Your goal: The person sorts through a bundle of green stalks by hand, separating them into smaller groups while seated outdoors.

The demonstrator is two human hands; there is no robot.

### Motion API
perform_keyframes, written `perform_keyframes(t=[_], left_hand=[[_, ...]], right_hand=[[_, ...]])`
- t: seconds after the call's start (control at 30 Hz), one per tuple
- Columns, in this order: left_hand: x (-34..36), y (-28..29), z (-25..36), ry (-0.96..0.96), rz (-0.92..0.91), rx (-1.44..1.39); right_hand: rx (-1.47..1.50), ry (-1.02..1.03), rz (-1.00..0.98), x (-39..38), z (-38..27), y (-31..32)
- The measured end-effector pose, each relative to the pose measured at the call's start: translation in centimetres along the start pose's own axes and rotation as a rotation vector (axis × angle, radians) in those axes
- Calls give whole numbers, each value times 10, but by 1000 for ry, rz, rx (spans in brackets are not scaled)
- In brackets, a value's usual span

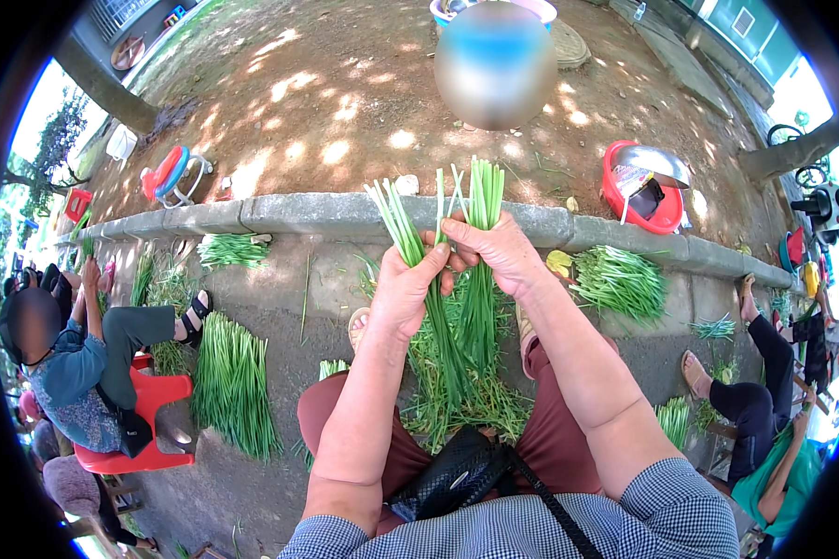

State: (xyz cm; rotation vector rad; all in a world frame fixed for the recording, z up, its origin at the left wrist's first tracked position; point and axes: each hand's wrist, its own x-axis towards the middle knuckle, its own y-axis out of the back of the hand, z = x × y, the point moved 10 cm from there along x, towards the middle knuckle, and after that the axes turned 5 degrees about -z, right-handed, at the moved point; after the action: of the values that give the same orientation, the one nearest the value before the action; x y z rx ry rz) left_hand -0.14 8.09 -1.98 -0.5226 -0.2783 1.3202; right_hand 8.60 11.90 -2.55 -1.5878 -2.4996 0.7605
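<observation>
Both of my hands meet in front of my knees, each closed round long green garlic chives with pale ends pointing up. My left hand (412, 284) grips a slanting bunch of chives (398, 222). A thicker, more upright bunch (486, 194) is in my right hand (499, 253). Between the bunches, a few separate stalks (441, 196) rise where the fingertips come together; which fingers pinch them is hard to tell. The leafy ends (457, 359) hang down over a heap of loose green trimmings (438, 410) between my feet.
Chive piles lie at left (233, 387), far left (233, 250) and right (620, 282). A stone curb (298, 212) runs ahead. Beyond it sits a red basin (667, 219). One person sits on a red stool (158, 401) at left; another person (764, 447) sits at right. A black bag (447, 480) rests on my lap.
</observation>
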Motion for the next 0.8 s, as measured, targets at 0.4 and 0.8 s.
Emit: perform_keyframes(t=[0.4,0.8], left_hand=[[-4,30,-5,11,220,58],[-5,47,17,-34,243,165]], right_hand=[[-28,120,32,4,-12,14],[37,165,37,-2,-40,40]])
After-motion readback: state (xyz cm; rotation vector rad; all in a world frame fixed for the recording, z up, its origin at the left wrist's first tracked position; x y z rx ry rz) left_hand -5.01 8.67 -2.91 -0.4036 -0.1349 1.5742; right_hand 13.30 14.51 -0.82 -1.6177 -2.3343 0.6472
